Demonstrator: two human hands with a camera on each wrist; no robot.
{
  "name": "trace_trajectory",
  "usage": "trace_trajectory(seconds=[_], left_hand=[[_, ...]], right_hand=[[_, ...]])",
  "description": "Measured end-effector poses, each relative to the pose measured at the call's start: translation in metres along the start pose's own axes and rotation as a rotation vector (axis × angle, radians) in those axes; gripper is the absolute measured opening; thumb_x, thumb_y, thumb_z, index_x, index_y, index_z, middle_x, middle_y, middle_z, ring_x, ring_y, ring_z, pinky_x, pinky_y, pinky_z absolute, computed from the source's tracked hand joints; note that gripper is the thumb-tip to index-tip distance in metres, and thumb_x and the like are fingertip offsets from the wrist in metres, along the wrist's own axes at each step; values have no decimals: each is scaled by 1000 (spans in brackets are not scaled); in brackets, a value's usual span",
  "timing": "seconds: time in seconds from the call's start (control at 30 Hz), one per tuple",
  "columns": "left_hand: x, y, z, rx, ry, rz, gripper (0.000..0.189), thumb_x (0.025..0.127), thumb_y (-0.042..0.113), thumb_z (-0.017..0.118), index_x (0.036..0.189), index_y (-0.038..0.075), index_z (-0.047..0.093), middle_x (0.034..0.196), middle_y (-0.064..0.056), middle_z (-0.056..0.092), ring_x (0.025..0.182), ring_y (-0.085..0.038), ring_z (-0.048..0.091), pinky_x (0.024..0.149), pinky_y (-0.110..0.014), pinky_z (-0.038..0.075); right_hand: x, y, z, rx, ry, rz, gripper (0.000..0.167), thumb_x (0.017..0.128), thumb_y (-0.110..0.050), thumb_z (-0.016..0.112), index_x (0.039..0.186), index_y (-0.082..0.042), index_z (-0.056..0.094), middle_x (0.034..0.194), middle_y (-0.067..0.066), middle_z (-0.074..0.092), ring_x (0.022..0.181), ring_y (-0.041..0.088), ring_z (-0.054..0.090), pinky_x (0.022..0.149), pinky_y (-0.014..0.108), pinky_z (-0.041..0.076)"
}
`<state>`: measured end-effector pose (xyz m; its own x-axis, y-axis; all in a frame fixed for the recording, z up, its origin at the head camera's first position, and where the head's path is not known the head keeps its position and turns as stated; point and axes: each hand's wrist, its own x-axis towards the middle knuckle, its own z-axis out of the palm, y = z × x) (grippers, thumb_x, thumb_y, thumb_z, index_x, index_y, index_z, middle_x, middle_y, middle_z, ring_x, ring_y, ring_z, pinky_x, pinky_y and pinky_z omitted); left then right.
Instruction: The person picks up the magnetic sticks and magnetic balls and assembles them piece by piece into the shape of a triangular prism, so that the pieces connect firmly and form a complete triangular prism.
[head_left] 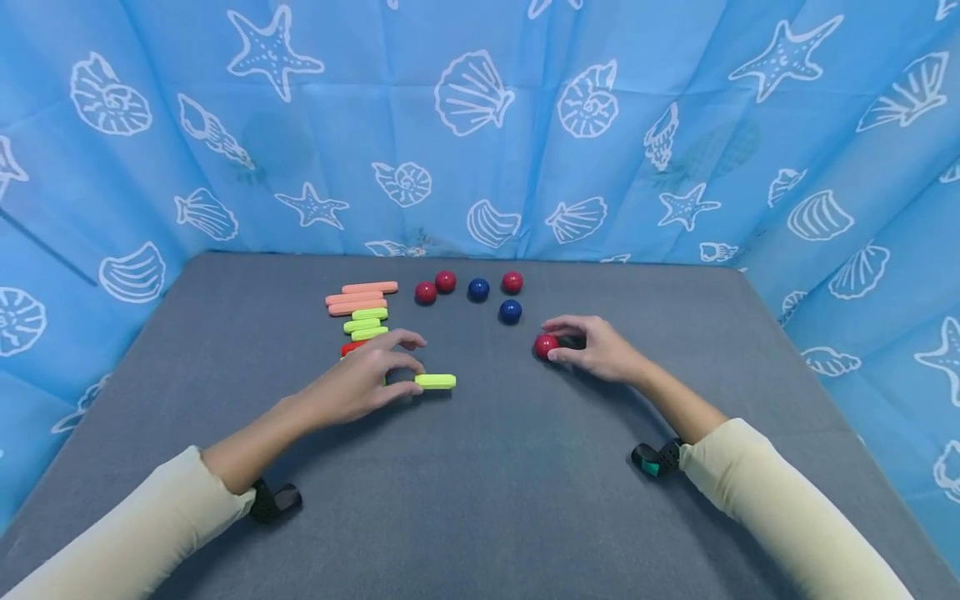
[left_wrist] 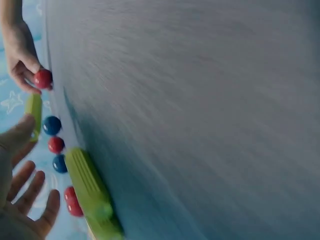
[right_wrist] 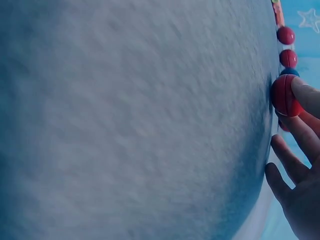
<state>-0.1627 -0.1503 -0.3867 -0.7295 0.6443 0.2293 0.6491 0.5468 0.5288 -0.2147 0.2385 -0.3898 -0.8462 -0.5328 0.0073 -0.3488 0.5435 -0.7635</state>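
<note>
Left hand (head_left: pixel 367 379) sat on the grey worktop (head_left: pixel 480 500), thumb and fingertips pinching the near end of a lime green stick (head_left: pixel 435 382) that lay flat just right of the stick pile (head_left: pixel 363 315). Pile: orange sticks at the back, green ones in front, a red one mostly hidden behind the hand. Loose balls (head_left: pixel 477 292), red and blue, sat mid-worktop behind both hands. Right hand (head_left: pixel 600 350) pinched a red ball (head_left: pixel 545 346) between thumb and fingertips, ball resting on the worktop, well apart from the green stick. Judgement: looked like stick end and ball were to be brought together. Best to keep the stick flat, hold it near the end for control, and line the ball up on the stick's axis. A light grip on the ball would stop it rolling off
</note>
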Motion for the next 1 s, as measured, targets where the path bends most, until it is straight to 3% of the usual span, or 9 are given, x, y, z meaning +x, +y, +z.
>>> trace_trajectory(seconds=[0.2,0.5,0.8,1.0], left_hand=[[31,4,13,-39,-8,-62,24,85,19,80,106,9,76,134,-12,56,122,-26,52,103,-47,45],[64,6,29,-57,-65,-124,25,88,24,78,110,11,75,135,-9,56,124,-25,50,107,-47,41],[80,7,39,-83,-101,-118,25,90,23,76,112,11,75,135,-8,55,124,-25,51,106,-47,42],[83,3,34,-127,-92,-133,27,90,27,75,112,11,73,129,-7,59,119,-23,54,103,-46,44]], right_hand=[[-2,-8,10,2,-45,-43,49,89,-7,73,134,2,57,127,17,65,122,33,58,103,54,43],[1,-20,23,12,-93,-3,50,90,-12,73,135,0,57,128,16,64,123,32,57,104,54,42],[4,-23,28,46,-115,-28,47,90,-12,73,133,1,58,127,14,65,120,29,59,102,51,44],[5,-22,26,38,-115,-32,42,90,-12,73,128,0,62,122,12,67,116,28,61,100,51,46]])
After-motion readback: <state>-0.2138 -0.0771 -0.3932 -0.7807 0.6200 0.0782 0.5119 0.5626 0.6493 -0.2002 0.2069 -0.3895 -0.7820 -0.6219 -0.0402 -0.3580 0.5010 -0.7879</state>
